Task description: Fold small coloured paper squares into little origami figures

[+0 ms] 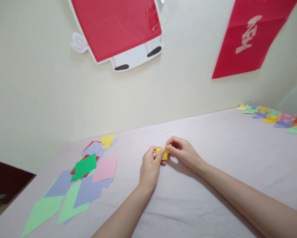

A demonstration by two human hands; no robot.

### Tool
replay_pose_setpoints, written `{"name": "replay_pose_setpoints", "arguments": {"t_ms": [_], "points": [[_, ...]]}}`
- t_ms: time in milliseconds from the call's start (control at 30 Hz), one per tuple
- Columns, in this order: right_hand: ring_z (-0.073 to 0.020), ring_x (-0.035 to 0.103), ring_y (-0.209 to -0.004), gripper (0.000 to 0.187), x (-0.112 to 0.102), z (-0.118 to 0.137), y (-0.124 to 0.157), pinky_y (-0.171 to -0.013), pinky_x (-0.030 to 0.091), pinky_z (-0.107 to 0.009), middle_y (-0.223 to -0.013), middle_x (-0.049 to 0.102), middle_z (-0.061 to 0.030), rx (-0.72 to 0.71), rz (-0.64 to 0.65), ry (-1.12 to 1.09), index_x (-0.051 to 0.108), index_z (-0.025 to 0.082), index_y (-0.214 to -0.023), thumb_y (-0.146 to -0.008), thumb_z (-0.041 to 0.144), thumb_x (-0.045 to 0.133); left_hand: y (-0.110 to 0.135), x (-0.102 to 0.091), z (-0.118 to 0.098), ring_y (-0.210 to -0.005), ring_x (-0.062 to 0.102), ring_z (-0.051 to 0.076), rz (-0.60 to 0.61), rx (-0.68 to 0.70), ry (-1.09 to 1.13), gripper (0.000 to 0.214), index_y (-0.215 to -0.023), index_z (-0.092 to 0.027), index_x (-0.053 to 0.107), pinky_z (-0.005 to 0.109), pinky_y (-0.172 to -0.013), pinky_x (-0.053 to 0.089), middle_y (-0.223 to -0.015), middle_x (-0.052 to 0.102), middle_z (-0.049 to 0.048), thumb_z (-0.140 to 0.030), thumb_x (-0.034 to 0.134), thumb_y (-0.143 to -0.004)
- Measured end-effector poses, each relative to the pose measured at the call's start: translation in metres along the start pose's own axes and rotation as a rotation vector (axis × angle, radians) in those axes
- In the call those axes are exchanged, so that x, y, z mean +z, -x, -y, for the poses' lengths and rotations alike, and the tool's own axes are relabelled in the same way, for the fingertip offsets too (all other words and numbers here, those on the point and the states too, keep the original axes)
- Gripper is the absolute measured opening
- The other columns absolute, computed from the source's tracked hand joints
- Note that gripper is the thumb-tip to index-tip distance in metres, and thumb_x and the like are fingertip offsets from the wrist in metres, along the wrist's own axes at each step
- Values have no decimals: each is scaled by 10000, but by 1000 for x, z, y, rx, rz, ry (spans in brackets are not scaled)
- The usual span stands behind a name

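- Both hands, left hand (150, 167) and right hand (184, 152), pinch a small folded yellow paper piece (163, 153), fingers closed on it, steadying opposite edges.
- Loose coloured paper squares (89, 175) lie at nine o'clock on the worktop (212, 158).

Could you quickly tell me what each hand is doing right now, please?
Left hand: closed, pinching the small folded yellow paper.
Right hand: closed, pinching the same yellow paper from the other side.

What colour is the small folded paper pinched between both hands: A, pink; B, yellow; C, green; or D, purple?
B: the folded paper pinched between the left hand and the right hand is yellow, while the green, pink and purple sheets lie loose on the table to the left.
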State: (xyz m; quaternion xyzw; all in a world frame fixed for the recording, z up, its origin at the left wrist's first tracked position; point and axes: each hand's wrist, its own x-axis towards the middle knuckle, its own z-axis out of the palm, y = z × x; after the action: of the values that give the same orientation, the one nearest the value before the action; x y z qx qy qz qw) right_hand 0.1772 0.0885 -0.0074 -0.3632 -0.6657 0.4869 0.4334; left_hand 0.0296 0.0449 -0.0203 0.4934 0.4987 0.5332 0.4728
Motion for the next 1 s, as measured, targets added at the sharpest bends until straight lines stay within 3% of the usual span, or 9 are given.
{"name": "replay_pose_setpoints", "arguments": {"t_ms": [233, 467, 800, 1000], "points": [[-139, 572, -602, 292, -3, -2, -3, -604, 441, -268, -636, 626, 8, 46, 10, -71, 574, 187, -704, -801, 456, 634, 0, 0, -2, -646, 669, 150, -1, -12, 41, 330, -858, -147, 604, 224, -585, 505, -726, 713, 46, -469, 668, -830], [-90, 436, -467, 340, -9, -6, -9, -475, 330, -232, -527, 552, 38, 124, 5, -68, 588, 176, -638, -759, 482, 674, -2, 2, -6, -599, 686, 174, 32, -64, 124, 427, -899, -146, 581, 250, -556, 525, -683, 706, 40, -531, 708, -762], [-106, 480, -498, 334, -11, -3, -8, -518, 369, -246, -523, 549, 39, 118, 10, -89, 591, 183, -646, -744, 486, 690, -2, 3, -9, -652, 696, 182, 48, -106, 127, 449, -850, -113, 659, 231, -555, 519, -719, 720, 82, -529, 754, -713], [-107, 507, -525, 326, -8, -4, -7, -534, 390, -244, -583, 576, 37, 111, 50, -129, 582, 184, -710, -755, 490, 682, -3, 2, -5, -594, 666, 148, 57, -91, 109, 395, -820, -119, 660, 207, -526, 492, -685, 709, 57, -503, 724, -752]]}}
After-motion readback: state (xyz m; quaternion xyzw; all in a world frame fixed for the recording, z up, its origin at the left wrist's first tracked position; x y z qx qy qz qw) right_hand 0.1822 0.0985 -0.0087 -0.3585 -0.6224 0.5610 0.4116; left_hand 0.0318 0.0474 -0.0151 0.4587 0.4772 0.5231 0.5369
